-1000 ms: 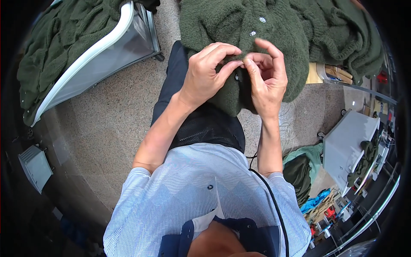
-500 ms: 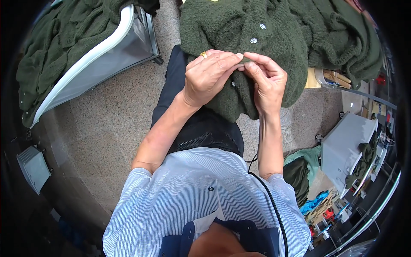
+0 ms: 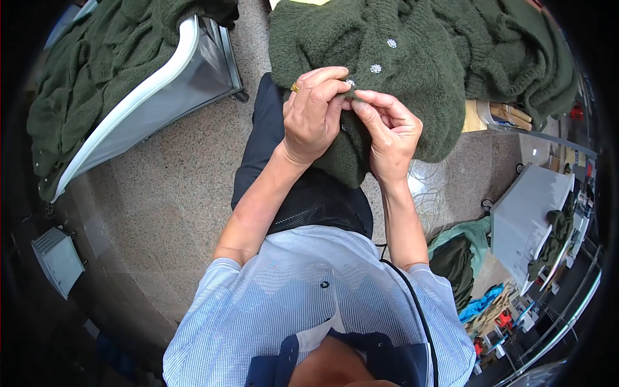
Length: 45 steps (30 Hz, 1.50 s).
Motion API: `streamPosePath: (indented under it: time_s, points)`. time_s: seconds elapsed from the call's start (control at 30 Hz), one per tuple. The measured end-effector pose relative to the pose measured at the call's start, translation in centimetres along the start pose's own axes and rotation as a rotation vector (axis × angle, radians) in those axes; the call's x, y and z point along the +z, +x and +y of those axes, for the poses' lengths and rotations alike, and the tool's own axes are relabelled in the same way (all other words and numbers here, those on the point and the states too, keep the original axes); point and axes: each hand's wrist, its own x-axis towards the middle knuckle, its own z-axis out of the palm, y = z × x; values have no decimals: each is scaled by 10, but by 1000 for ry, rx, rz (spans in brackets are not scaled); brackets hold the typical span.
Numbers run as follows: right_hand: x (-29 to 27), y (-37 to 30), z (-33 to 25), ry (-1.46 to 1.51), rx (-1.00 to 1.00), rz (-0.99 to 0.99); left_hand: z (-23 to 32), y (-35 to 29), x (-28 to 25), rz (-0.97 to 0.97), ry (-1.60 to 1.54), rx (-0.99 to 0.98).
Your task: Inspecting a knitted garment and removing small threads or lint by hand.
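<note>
at upper centre, the left hand (image 3: 314, 116) and right hand (image 3: 387, 132) pinch the green cardigan (image 3: 412, 97) at a button (image 3: 349, 82); best keep the knit taut there.

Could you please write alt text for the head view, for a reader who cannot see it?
A seated person's left hand and right hand pinch the edge of a dark green knitted cardigan at one of its sparkly buttons. More green knitwear drapes a grey bin at left.

Dark green knit cardigan (image 3: 412, 77), silver buttons, draped over lap.
</note>
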Motion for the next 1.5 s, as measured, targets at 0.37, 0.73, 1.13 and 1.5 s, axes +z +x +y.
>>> streamPosePath:
  time_s: [0.37, 0.73, 1.13, 1.5]
  points:
    - [-13, 1, -16, -326, -163, 85, 7, -13, -28, -233, 36, -163]
    - [-37, -29, -3, -1295, -499, -72, 21, -38, -37, -195, -6, -357]
    - [-33, -35, -31, -311, 123, -93, 51, -22, -47, -126, -733, -1012]
    - [-28, -1, -38, -946, -354, -410, 43, -8, -55, -365, -505, -844]
